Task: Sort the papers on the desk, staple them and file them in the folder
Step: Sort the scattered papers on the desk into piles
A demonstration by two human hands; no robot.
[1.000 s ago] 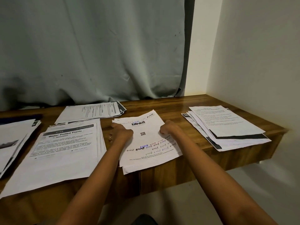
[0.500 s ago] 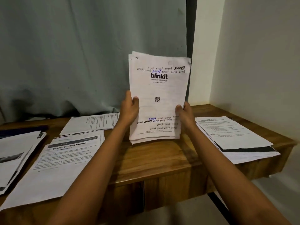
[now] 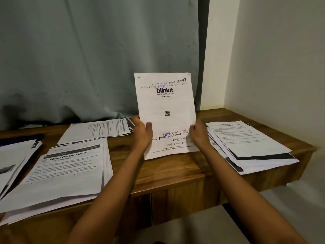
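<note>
Head view shows both forearms reaching forward from the near edge, and the two hands gripping one sheaf of papers [image 3: 166,106] upright by its lower side edges. The left hand [image 3: 143,132] has its thumb across the front sheet and its fingers hidden behind. The right hand [image 3: 198,134] curls round the opposite edge, knuckles toward the camera.

The sheaf stands over the middle of the wooden desk [image 3: 175,173]; whether its bottom edge touches the top is hard to tell. Its front sheet is slightly creased white paper with a printed logo, a small square code and upside-down handwriting (black and blue ink).

Flat piles lie around it: a fanned pile [image 3: 70,169] at near left, another [image 3: 98,129] farther back, one [image 3: 246,141] at right with dark-banded sheets, and one [image 3: 14,155] cut off by the left border. A grey-green curtain [image 3: 88,59] hangs in soft folds behind.
</note>
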